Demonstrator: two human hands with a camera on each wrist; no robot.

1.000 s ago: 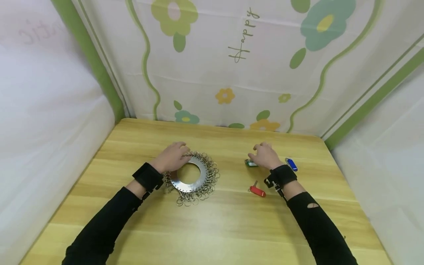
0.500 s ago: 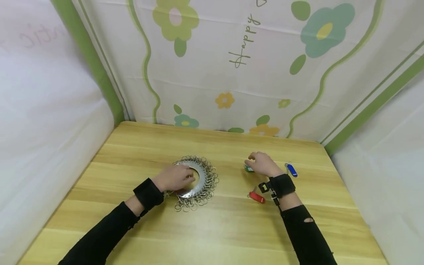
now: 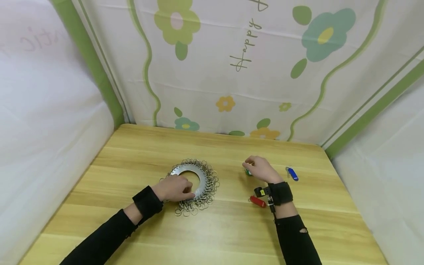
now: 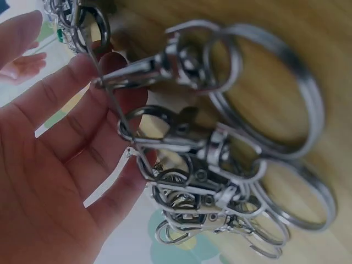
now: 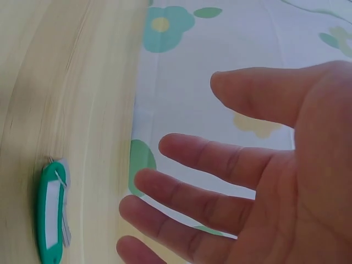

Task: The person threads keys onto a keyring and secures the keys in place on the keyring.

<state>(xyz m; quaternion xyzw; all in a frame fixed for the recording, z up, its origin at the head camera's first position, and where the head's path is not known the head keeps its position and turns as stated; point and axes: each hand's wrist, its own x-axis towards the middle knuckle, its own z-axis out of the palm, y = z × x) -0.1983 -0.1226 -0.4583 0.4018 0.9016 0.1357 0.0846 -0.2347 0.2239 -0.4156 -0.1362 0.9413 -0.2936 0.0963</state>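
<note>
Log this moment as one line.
left hand: over metal ring with clips | right hand: near green tag, not touching | on table: red tag, blue tag

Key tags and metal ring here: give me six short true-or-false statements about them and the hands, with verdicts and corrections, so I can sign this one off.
1. In the head view, the left-hand grip covers part of the metal ring. True.
2. In the head view, the right-hand grip partly hides the green key tag. True.
3. The right-hand grip is pinching the green key tag. False: its fingers are apart from the tag.
4. The red key tag lies nearer the person than the blue key tag. True.
5. The blue key tag lies left of the metal ring. False: it lies to the right.
6. The metal ring's outer edge is bare. False: metal clips line it.
</note>
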